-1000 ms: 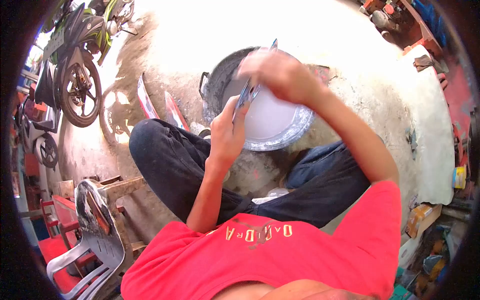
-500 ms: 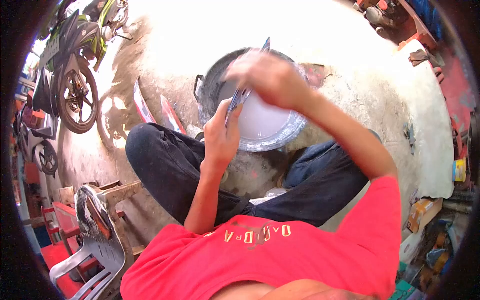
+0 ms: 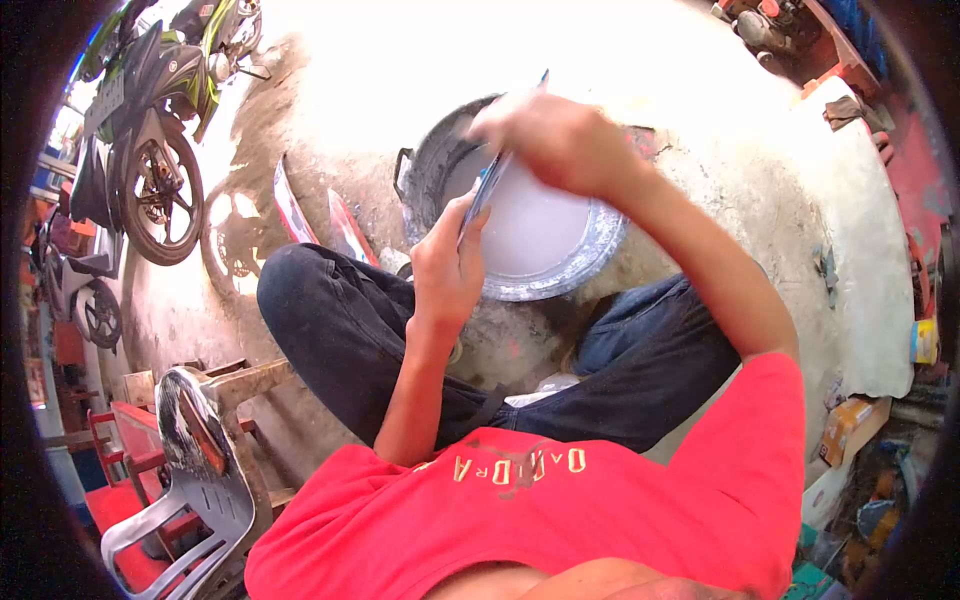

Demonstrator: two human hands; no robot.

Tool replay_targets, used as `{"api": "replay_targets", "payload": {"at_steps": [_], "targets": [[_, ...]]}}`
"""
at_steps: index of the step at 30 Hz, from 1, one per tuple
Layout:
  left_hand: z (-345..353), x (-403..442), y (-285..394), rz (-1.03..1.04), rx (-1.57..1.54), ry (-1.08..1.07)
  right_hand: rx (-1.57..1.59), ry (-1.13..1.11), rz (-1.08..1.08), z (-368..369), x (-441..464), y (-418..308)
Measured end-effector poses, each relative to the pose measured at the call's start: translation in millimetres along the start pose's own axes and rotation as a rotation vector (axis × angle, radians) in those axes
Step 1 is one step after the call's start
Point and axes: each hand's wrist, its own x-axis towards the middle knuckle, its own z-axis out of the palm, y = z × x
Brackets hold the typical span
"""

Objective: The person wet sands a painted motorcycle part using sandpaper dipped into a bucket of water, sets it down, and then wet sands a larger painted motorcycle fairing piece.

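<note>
My left hand (image 3: pixel 448 265) is closed around the lower part of a long, narrow panel (image 3: pixel 486 190), dark blue and seen nearly edge-on. The panel slants up and to the right above a dark round basin (image 3: pixel 560 286) holding cloudy, whitish water. Across the panel's upper part lies my right hand (image 3: pixel 572 148), its fingers smeared by motion and overexposed light. Whether those fingers hold anything is hidden. Only the panel's tip shows beyond them.
Two red-and-white curved panels (image 3: pixel 348 232) rest on the concrete floor left of the basin. A motorcycle (image 3: pixel 160 190) stands at upper left, a grey plastic chair (image 3: pixel 215 485) at lower left. A long pale slab (image 3: pixel 865 270) and a cardboard box (image 3: pixel 850 428) are on the right.
The right hand has shifted slightly up and to the right along the panel and stays blurred. The left hand keeps its hold. The whole view has shifted a little.
</note>
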Motion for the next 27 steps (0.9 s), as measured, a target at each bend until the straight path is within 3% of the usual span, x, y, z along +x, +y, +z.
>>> {"api": "replay_targets", "payload": {"at_steps": [2, 5, 8, 9, 12, 16, 18, 20, 22, 23, 27], "targets": [[-1.9, 0.7, 1.6, 0.052, 0.015, 0.004, -0.143, 0.026, 0.156, -8.4, 1.0, 22.4], [-0.1, 0.6, -3.2, 0.114, 0.048, 0.048, 0.017, 0.158, -0.128, 12.2, 2.7, -22.9], [-3.6, -3.7, -7.3, -0.003, 0.216, -0.048, 0.060, 0.177, -0.265, 10.6, 5.5, -34.0], [-0.1, 0.7, -4.8, 0.116, 0.045, 0.036, -0.002, 0.118, -0.129, 3.5, 1.1, -17.3], [-3.6, 0.5, -0.1, 0.118, 0.023, 0.008, -0.204, 0.026, 0.180, -10.7, -1.1, 20.7], [-3.8, -3.8, -6.4, 0.057, 0.102, 0.002, 0.052, 0.154, -0.228, 11.2, 2.7, -60.0], [-4.1, -1.0, -3.7, 0.051, 0.085, 0.003, 0.017, 0.157, -0.239, 9.4, 2.9, -48.1], [-7.9, 5.1, 12.2, 0.005, -0.032, -0.005, 0.016, 0.060, 0.116, 6.5, -6.3, -7.7], [-16.2, 4.7, 17.6, -0.123, -0.046, -0.085, -0.189, 0.179, 0.072, 6.5, -5.1, 8.2], [-17.7, 5.8, 19.3, -0.166, -0.056, -0.088, -0.027, 0.114, 0.082, 13.1, -11.8, 1.2], [-9.0, -0.2, -10.2, 0.007, 0.069, -0.015, 0.012, 0.054, -0.125, 17.3, -4.9, -53.7]]}}
